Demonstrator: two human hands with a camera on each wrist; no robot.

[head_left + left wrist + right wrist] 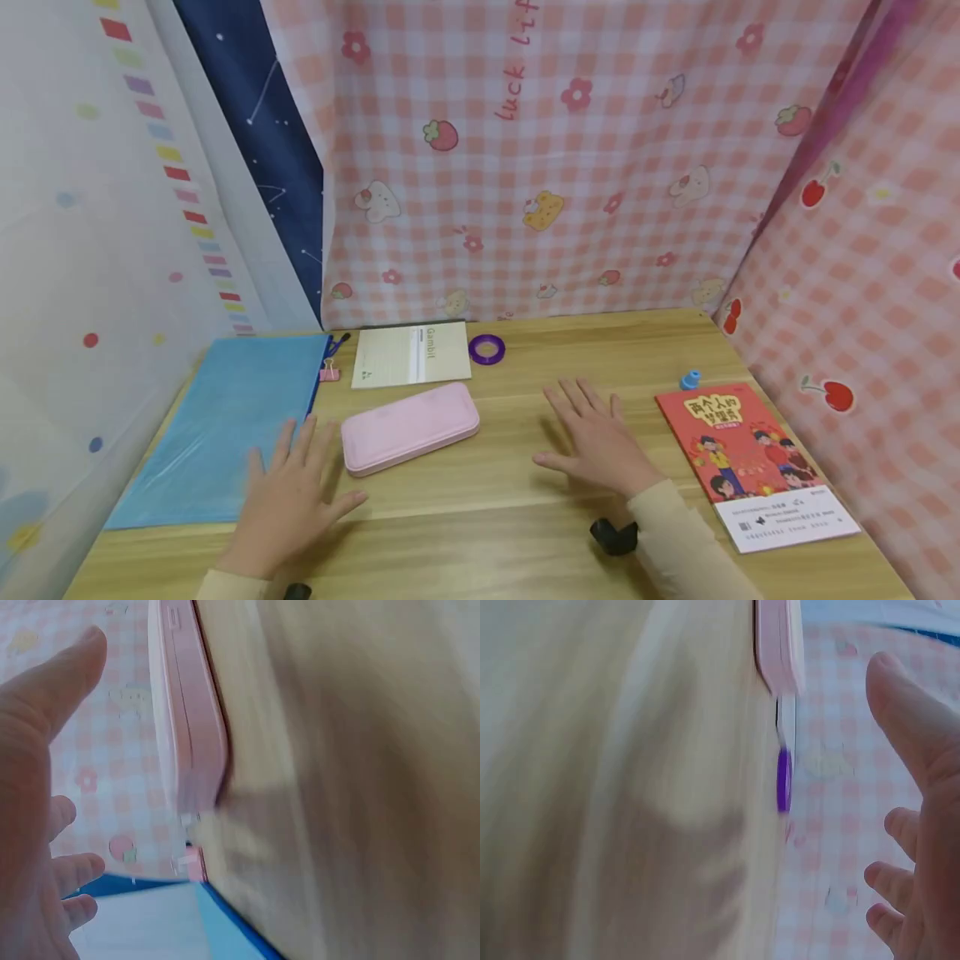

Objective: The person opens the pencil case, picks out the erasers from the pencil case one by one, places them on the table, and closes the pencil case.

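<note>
My left hand [288, 500] is spread over the table at the front left, its fingers overlapping the edge of a blue folder [232, 417] in the head view. Nothing is in its grasp. To the right of it lies a closed pink pencil case [410, 427], seen side-on in the left wrist view. My right hand [600, 442] hovers palm down with fingers spread and nothing held, between the pencil case and a red book [750, 450]. Its shadow falls on the wood in the right wrist view.
Behind the pencil case lie a cream notebook [412, 356] and a purple tape roll [487, 349]. A pink binder clip [329, 372] sits by the folder's edge. A small blue object [690, 380] stands behind the book. Checked cloth [570, 158] hangs along the back of the table.
</note>
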